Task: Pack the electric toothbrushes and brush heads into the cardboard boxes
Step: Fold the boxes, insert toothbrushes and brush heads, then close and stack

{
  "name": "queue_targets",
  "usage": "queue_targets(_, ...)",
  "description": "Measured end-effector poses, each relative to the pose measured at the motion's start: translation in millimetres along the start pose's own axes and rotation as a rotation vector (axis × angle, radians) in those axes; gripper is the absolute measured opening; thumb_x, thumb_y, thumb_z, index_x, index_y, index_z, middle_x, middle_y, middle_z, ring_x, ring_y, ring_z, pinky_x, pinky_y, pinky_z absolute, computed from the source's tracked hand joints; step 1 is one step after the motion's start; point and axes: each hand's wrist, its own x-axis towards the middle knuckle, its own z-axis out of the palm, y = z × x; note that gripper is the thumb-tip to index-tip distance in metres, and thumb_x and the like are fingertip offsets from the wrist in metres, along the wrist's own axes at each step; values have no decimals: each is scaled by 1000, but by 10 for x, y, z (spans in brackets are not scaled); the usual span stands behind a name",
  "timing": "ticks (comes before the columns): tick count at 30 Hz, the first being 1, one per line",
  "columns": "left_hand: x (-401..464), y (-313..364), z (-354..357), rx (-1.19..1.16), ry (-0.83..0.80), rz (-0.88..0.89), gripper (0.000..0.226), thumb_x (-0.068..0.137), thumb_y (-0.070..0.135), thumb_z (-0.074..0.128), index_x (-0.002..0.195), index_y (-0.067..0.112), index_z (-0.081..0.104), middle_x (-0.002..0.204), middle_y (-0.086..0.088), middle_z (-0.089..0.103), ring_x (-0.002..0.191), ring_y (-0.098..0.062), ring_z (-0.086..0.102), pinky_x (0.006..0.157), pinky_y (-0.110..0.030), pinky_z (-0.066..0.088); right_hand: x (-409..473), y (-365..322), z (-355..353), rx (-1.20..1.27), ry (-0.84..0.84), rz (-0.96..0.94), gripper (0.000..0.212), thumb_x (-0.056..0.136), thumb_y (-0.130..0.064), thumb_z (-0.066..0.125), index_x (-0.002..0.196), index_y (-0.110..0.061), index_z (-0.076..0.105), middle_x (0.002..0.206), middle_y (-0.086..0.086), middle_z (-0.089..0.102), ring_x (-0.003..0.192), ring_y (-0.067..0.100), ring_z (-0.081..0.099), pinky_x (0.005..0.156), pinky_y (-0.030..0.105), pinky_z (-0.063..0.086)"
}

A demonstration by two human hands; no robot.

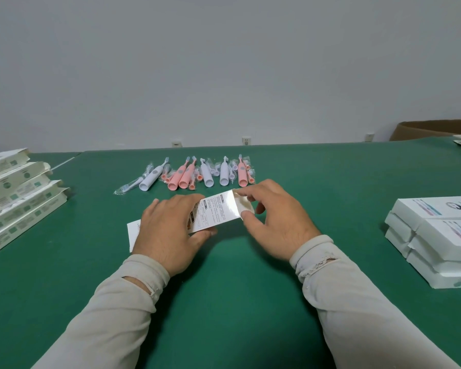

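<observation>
While the grey wall (pixel 224 62) fills the top of the view, the green desk (pixel 237 302) spreads wide below it, and there are wall sockets (pixel 246 141) just above its far edge. Far right, a brown carton (pixel 434 129) pokes up behind the desk. On the left edge sits a slanted stack of boxes (pixel 16 198) with open end flaps, printed sides up. On the right, a stack of closed white boxes (pixel 437 241), neat and flat.

Dead centre, both arms in pale sleeves (pixel 112 315) reach in. They've got one box (pixel 216 211) between them, lying long on the desk, white with dense black print on its side, a shiny end flap (pixel 241 206) standing open at the right. The left hand (pixel 168 230) lies over the box's left half, fingers curled over it, thumb against the near edge; that grip holds the box down. The right hand (pixel 274 222) pinches the flap, thumb at the near corner, forefinger on the top edge; that grip is closed on the flap.

Behind the hands, near the middle of the desk, runs a row of toothbrushes (pixel 186 174), some pink, some pale lilac-white, heads pointing away. Tucked among them are brush heads (pixel 128 186) in clear wrappers, the leftmost lying apart at an angle. Whether anything is inside the held box, I cannot tell.
</observation>
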Motion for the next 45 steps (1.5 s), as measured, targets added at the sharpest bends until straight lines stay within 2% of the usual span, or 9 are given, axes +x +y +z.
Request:
queue_targets(6, -3, -1, -1, 4, -13, -3, 58, 79, 56, 70, 130, 37, 51, 118, 12, 60, 108, -19, 53, 109, -49, 34, -8, 39, 33, 14, -90, 41, 54, 95, -27, 55, 146, -40, 43, 132, -11, 49, 109, 12, 50, 102, 37, 46)
queue_targets(18, 7, -1, -10, 6, -54, 46, 56, 80, 58, 68, 129, 37, 51, 115, 14, 60, 93, -10, 41, 106, -46, 36, -11, 182, 121, 244, -175, 104, 59, 94, -20, 52, 143, -51, 40, 118, -14, 52, 82, 5, 56, 80, 20, 47)
queue_targets(22, 91, -53, -47, 149, -43, -9, 54, 82, 50, 68, 131, 35, 51, 117, 11, 61, 107, -21, 55, 109, -49, 33, 148, 268, 152, 448, 32, 295, 46, 93, -14, 55, 131, -42, 55, 113, -13, 59, 67, 0, 50, 71, 16, 46)
queue_targets(26, 151, -151, -78, 194, 89, -159, 46, 83, 46, 67, 125, 28, 58, 110, 2, 65, 103, -28, 58, 106, -53, 35, 687, 474, 132, 173, 160, 376, 44, 95, -28, 56, 139, -31, 51, 136, -8, 51, 100, 10, 60, 94, 30, 42)
queue_targets(31, 171, -165, -39, 194, 145, -204, 45, 80, 41, 70, 121, 23, 61, 104, -1, 65, 99, -31, 59, 107, -56, 34, 1461, 807, 328, -25, -100, 398, 54, 99, -21, 45, 152, -28, 37, 163, -4, 30, 148, 23, 31, 122, 40, 24)
queue_targets(34, 187, -204, -5, 173, 159, -258, 49, 77, 36, 74, 122, 22, 61, 106, -3, 66, 101, -34, 61, 110, -60, 30, 1801, 922, 565, -104, -218, 375, 56, 99, -17, 43, 154, -25, 35, 165, -2, 26, 151, 22, 25, 121, 35, 19)
queue_targets(37, 212, -242, 17, 182, 158, -272, 51, 76, 37, 75, 122, 20, 62, 106, -5, 66, 100, -35, 61, 108, -62, 32, 1966, 1032, 779, -185, -324, 376, 49, 98, -22, 41, 147, -24, 44, 158, 4, 39, 140, 30, 40, 112, 39, 32)
queue_targets(40, 211, -244, 26, 167, 147, -278, 54, 76, 37, 76, 124, 19, 61, 109, -4, 66, 104, -34, 61, 111, -61, 29, 1999, 1165, 893, -202, -322, 387, 42, 100, -37, 32, 138, -32, 49, 155, 2, 43, 133, 36, 44, 109, 44, 37)
queue_targets(45, 204, -268, 48, 168, 150, -262, 52, 77, 37, 75, 124, 19, 61, 109, -4, 66, 103, -34, 60, 110, -62, 29, 2008, 1165, 930, -255, -329, 379, 44, 99, -36, 30, 135, -27, 54, 150, 9, 48, 130, 38, 47, 108, 46, 39)
